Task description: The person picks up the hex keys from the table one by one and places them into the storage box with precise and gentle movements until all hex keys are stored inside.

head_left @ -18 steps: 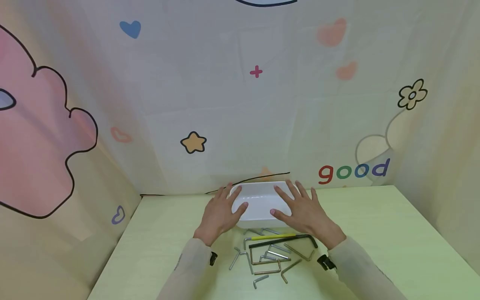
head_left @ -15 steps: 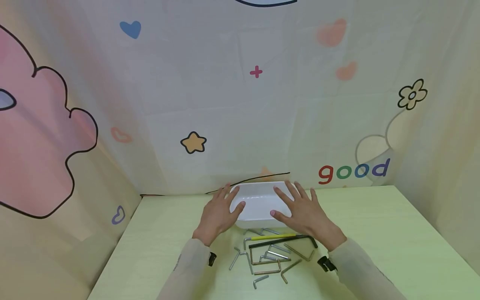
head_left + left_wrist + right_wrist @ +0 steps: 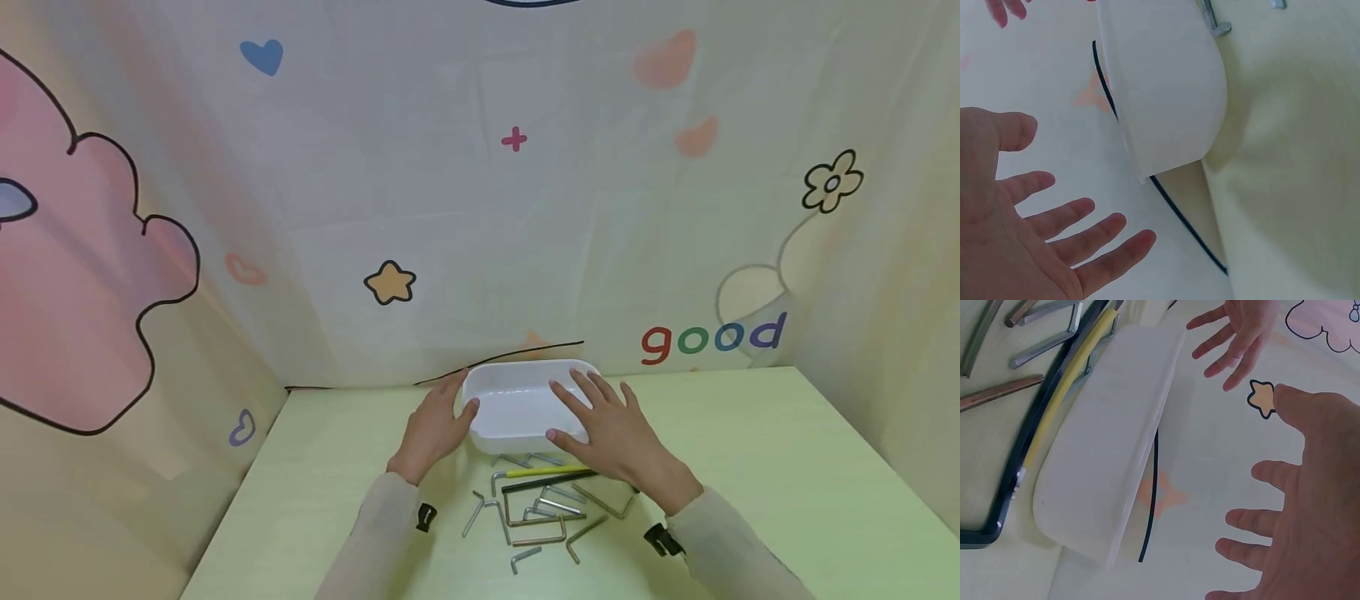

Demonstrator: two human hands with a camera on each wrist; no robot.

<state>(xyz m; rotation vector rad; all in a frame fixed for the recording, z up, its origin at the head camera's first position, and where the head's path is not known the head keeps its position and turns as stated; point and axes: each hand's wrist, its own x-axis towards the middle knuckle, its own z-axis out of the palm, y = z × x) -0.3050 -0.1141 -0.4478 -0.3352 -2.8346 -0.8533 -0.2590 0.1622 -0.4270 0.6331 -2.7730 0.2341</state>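
Note:
A white plastic tray (image 3: 517, 414) stands at the back of the table, near the curtain. My left hand (image 3: 435, 429) hovers by its left end, fingers straight and holding nothing. Over the tray's right end is my right hand (image 3: 618, 437), fingers spread, also holding nothing. In the left wrist view a gap shows between the left hand (image 3: 1041, 237) and the tray's outer wall (image 3: 1166, 87). The right wrist view shows the right hand (image 3: 1297, 506) apart from the tray (image 3: 1104, 437) too. In front of it lie several hex keys, including a yellow-sleeved one (image 3: 546, 472) and a large black one (image 3: 528, 484).
Nearest the front lies a small silver hex key (image 3: 526, 557), with a bronze one (image 3: 585, 537) to its right. A printed curtain (image 3: 480, 208) rises behind the pale table (image 3: 330, 500) and along both sides.
My left hand has drawn a little outward to the left, baring more of the tray's left end. The right hand has shifted slightly right and down. The view has tilted slightly.

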